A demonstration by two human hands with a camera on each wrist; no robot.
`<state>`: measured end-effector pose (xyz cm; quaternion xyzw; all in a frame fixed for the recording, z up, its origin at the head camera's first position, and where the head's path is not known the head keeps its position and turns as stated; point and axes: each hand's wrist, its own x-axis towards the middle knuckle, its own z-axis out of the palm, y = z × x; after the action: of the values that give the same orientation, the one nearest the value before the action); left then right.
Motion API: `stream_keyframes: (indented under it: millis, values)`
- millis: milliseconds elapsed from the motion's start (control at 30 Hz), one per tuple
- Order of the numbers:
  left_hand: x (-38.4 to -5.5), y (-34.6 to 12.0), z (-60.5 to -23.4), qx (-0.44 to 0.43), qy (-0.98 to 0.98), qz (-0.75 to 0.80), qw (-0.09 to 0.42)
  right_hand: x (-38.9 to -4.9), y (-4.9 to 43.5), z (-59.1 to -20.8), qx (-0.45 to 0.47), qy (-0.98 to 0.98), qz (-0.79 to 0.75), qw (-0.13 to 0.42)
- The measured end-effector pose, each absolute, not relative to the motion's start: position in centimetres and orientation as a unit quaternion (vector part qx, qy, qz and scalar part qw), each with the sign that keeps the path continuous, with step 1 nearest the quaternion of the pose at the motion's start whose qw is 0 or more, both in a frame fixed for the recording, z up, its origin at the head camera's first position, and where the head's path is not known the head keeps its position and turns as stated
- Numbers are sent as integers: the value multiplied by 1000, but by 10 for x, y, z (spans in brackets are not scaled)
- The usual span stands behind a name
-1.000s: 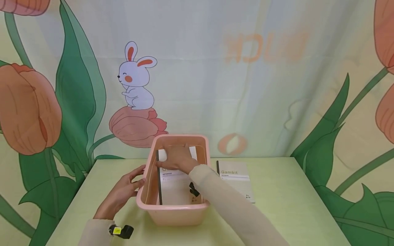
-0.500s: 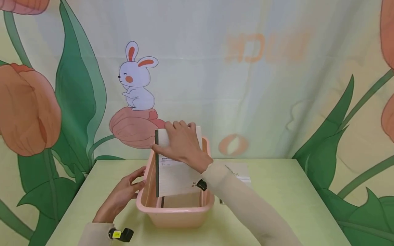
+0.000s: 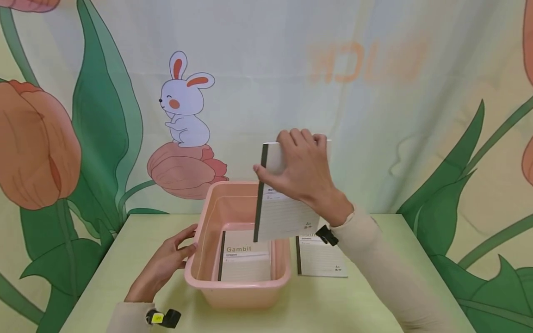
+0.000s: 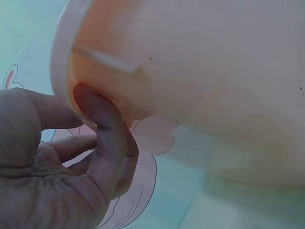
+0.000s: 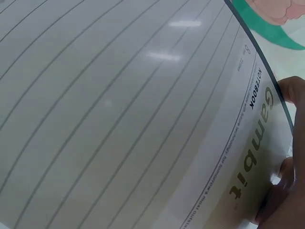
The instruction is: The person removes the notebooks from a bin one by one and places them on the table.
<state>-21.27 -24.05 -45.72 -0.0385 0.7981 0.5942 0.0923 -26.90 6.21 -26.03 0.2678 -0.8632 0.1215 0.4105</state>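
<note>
Head view — right hand (image 3: 306, 173) grips a notebook (image 3: 283, 215) at frame centre; left hand (image 3: 164, 263) pinches the pink tub's (image 3: 237, 291) rim, lower left.

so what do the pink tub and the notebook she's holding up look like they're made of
The pink tub looks like moulded plastic: one smooth piece with a rolled rim and a soft, slightly see-through sheen in the left wrist view. The notebook in the right hand looks like paper with a thin card cover, semi-glossy, since lamp glare shows on it.

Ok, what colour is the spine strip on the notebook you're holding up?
Dark green, nearly black, down the left edge of the cream notebook in the right hand; head view shows it best.
</note>
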Motion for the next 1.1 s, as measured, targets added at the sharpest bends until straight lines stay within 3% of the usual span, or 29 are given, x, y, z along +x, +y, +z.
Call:
stream_keyframes:
  millis: [500,1100]
  values:
    - [-211,-243,-451,-33,801,590,90,-300,195,-318,170,-919,93,344]
    - [-210,-240,-456,-34,797,596,97,-352,282,-431,168,-962,19,213]
